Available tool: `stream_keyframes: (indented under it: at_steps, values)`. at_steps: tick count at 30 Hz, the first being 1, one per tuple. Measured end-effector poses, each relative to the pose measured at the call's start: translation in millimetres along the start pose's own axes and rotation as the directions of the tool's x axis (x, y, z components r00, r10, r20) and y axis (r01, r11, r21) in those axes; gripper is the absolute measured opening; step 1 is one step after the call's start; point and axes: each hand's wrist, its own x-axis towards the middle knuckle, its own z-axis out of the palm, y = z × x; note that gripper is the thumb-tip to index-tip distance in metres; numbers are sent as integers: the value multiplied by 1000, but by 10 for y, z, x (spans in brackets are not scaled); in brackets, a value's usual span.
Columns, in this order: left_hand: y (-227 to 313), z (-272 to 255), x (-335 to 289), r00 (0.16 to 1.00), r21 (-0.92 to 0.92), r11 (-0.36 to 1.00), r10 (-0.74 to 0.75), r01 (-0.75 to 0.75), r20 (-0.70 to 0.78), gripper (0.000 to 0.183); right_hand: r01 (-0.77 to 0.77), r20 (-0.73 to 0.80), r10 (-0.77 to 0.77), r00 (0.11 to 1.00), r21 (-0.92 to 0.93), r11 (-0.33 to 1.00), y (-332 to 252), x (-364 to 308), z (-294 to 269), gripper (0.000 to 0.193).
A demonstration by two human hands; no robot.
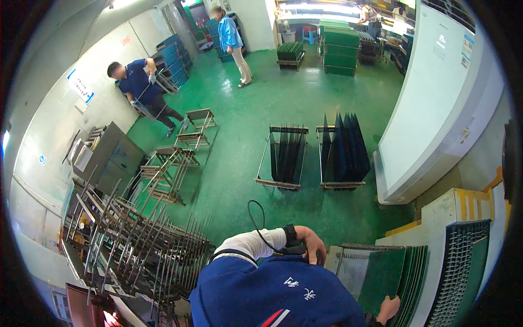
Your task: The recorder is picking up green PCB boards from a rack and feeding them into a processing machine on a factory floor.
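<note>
A rack [340, 261] at the lower right holds several thin green panels [381, 272] standing on edge. My right hand [388, 309] is closed on the near edge of a green panel there. At the rack's left corner, in front of my chest, my left hand [311, 244] hangs from a white sleeve with a black wristband. Its fingers are bent downward, and my blue shirt [272, 289] hides their tips, so what they hold cannot be made out. A black cord [251, 210] loops up beside the left wrist.
Two wire racks of dark panels [287, 155] [346, 150] stand on the green floor ahead. Many metal frames [131, 240] crowd the left. A tall white cabinet [430, 103] rises at right. One person [143, 87] carries a rack; another [231, 41] stands farther back.
</note>
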Motion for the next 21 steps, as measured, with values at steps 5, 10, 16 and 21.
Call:
stream_keyframes:
  at_steps: [5,10,16,21]
  values:
    - [-11,9,2,1000,20,1000,18,-18,2,69,12,-3,-12,1000,26,1000,45,46,47,37]
    - [50,23,-17,1000,5,1000,6,-6,0,67,-16,-40,16,999,-5,1000,43,43,77,36]
    - [52,74,-42,999,-21,1000,13,-14,-32,62,-35,-44,34,998,-20,999,8,8,54,33]
    - [46,90,-53,997,18,1000,1,0,-76,56,-67,-1,67,998,-36,997,-48,-30,-16,32]
